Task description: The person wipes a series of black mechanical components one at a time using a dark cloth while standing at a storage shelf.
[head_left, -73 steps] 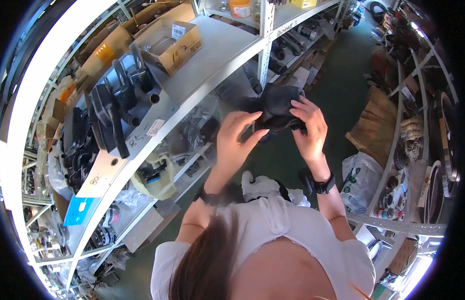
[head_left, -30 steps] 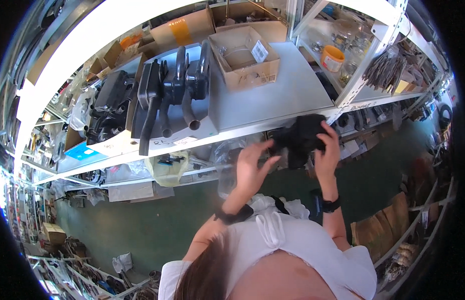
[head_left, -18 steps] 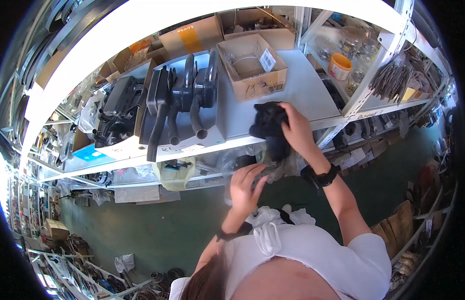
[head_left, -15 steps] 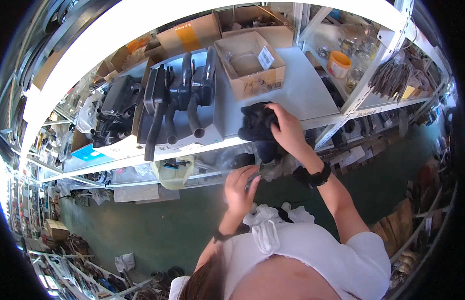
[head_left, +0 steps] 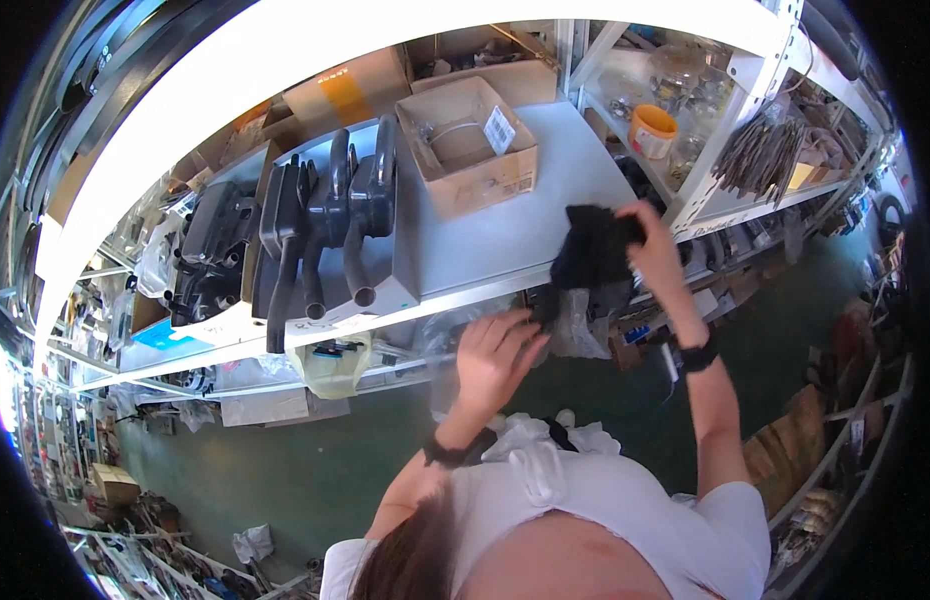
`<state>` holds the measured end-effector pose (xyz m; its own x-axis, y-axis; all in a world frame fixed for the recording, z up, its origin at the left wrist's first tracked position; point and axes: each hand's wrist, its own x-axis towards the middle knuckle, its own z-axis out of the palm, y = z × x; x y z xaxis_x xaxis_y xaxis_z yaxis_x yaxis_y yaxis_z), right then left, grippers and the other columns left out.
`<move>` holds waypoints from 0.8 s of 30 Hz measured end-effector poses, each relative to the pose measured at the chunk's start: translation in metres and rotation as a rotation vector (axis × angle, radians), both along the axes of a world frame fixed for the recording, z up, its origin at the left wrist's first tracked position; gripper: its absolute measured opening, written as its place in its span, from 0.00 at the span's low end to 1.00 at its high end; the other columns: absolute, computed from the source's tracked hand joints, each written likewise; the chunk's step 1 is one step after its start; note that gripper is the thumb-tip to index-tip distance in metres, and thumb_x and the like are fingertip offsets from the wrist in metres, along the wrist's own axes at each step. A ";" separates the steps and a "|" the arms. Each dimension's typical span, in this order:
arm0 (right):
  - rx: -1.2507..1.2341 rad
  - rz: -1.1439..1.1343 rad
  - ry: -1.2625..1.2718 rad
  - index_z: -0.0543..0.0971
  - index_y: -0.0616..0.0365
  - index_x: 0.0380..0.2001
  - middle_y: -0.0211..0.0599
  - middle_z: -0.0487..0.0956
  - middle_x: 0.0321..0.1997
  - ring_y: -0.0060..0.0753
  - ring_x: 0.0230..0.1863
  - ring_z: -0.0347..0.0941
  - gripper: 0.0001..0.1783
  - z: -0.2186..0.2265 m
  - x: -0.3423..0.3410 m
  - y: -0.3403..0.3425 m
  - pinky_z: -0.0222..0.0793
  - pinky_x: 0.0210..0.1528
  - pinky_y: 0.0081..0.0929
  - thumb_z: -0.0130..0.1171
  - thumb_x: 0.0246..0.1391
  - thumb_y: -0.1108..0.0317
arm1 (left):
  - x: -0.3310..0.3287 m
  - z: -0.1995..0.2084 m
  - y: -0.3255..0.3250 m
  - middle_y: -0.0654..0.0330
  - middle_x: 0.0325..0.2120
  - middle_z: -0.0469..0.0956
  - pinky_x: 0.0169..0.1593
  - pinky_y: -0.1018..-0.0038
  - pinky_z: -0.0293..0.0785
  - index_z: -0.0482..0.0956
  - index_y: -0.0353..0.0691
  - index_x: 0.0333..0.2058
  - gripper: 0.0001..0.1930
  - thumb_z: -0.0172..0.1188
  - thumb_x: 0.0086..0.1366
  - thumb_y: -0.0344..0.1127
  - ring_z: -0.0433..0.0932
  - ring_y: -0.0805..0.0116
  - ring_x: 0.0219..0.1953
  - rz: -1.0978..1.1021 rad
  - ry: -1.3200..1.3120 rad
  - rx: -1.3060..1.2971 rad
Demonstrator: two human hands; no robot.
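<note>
Right hand grips a black part at the front edge of the grey shelf, fingers curled around its upper end. Left hand is just below the shelf edge, fingers bent and slightly spread, fingertips near the part's lower end; contact cannot be determined.

open cardboard box on shelf, up-left of right hand | black moulded parts standing further left | orange tub above right hand | possibly metal rods, bundled, upper right

Head cam, single fisheye view
Looks steeply down past the wearer's chest onto a shelf at arm's reach (edges bend).
</note>
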<state>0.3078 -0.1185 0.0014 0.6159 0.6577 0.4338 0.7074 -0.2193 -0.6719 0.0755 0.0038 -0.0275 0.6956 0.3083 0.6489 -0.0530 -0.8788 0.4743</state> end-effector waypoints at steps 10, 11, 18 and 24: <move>-0.024 -0.415 -0.310 0.67 0.55 0.41 0.51 0.74 0.36 0.53 0.41 0.70 0.21 0.060 0.109 0.109 0.66 0.41 0.39 0.57 0.41 0.68 | 0.014 -0.019 0.031 0.45 0.53 0.56 0.59 0.50 0.50 0.64 0.37 0.42 0.22 0.57 0.46 0.24 0.50 0.43 0.59 0.368 0.146 0.049; -0.181 -0.364 -0.299 0.67 0.56 0.42 0.51 0.74 0.37 0.52 0.41 0.70 0.21 0.037 0.137 0.122 0.66 0.42 0.40 0.57 0.40 0.67 | 0.013 -0.018 0.026 0.45 0.53 0.56 0.59 0.50 0.51 0.64 0.37 0.43 0.23 0.57 0.45 0.24 0.50 0.44 0.59 0.385 0.134 0.076; -0.557 -0.189 -0.563 0.72 0.57 0.38 0.46 0.75 0.37 0.46 0.41 0.71 0.21 0.017 0.129 0.136 0.68 0.40 0.37 0.59 0.34 0.73 | -0.008 -0.037 0.012 0.47 0.52 0.58 0.57 0.50 0.56 0.64 0.38 0.45 0.26 0.60 0.45 0.28 0.54 0.41 0.58 0.426 0.105 0.052; -0.396 -0.194 -0.698 0.71 0.54 0.34 0.40 0.75 0.33 0.46 0.37 0.71 0.18 0.002 0.086 0.095 0.68 0.38 0.38 0.59 0.33 0.76 | 0.007 -0.037 -0.009 0.47 0.53 0.56 0.55 0.42 0.53 0.67 0.41 0.44 0.27 0.64 0.42 0.29 0.55 0.43 0.57 0.340 0.074 0.008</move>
<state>0.3935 -0.0237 0.0037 0.4086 0.7520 0.5173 0.8588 -0.5087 0.0611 0.0829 -0.0054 -0.0642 0.5990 0.5262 0.6036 0.2782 -0.8436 0.4593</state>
